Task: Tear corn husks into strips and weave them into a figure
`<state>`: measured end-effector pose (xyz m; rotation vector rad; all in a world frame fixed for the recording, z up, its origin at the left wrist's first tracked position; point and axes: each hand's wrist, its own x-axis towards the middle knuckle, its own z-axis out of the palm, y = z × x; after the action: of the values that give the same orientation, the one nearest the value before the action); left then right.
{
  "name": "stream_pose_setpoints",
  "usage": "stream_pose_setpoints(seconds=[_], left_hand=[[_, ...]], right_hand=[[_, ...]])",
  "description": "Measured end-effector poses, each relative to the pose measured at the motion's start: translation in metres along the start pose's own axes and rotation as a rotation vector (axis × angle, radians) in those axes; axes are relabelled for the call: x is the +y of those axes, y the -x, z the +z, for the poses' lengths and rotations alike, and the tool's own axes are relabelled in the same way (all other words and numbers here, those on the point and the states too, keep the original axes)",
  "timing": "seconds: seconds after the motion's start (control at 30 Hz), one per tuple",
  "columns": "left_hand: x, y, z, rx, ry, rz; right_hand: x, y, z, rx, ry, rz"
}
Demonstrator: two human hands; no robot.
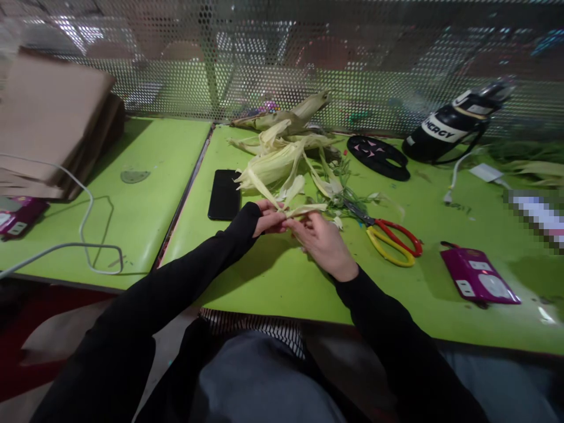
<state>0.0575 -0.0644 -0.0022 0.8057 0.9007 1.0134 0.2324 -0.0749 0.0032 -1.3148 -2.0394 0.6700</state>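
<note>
Both my hands meet over the green table [273, 276], pinching one pale corn husk strip [306, 208]. My left hand [268, 218], in a black sleeve, grips its left end with closed fingers. My right hand [324, 241] is closed on the strip a little to the right. Just beyond the hands lies a loose pile of corn husks [282, 153], reaching back toward the mesh wall. Scissors with one red and one yellow handle [388, 235] lie right of my right hand.
A black phone [224, 194] lies left of the husks. A magenta device [478, 276] sits at the right, a black disc [379, 155] and a black bottle [453, 126] behind. Brown bags [48, 123], a white cable [83, 235] and another magenta item [17, 214] are on the left table. A perforated metal screen [308, 53] closes the back.
</note>
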Motion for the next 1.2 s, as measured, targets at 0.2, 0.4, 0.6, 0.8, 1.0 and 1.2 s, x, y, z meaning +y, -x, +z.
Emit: stream_pose_setpoints(seconds=[0.2, 0.4, 0.6, 0.8, 1.0, 1.2], left_hand=[[-0.004, -0.009, -0.006, 0.097, -0.242, 0.125], [-0.01, -0.004, -0.002, 0.0, -0.387, 0.108], [-0.017, -0.005, 0.001, -0.15, -0.242, 0.036], [-0.018, -0.005, 0.004, -0.146, -0.159, -0.013], [-0.018, -0.007, 0.007, 0.015, -0.036, 0.077], [-0.014, -0.007, 0.009, -0.045, -0.056, -0.082]], right_hand=[[-0.001, 0.006, 0.001, -0.029, 0.54, -0.408], [-0.005, 0.003, -0.006, 0.134, 0.478, -0.487], [0.001, -0.004, -0.011, 0.212, 0.103, -0.226], [0.006, -0.005, -0.008, 0.32, 0.175, -0.275], [0.005, -0.004, -0.002, 0.167, 0.1, -0.162], [0.005, -0.002, 0.002, 0.253, 0.065, -0.171]])
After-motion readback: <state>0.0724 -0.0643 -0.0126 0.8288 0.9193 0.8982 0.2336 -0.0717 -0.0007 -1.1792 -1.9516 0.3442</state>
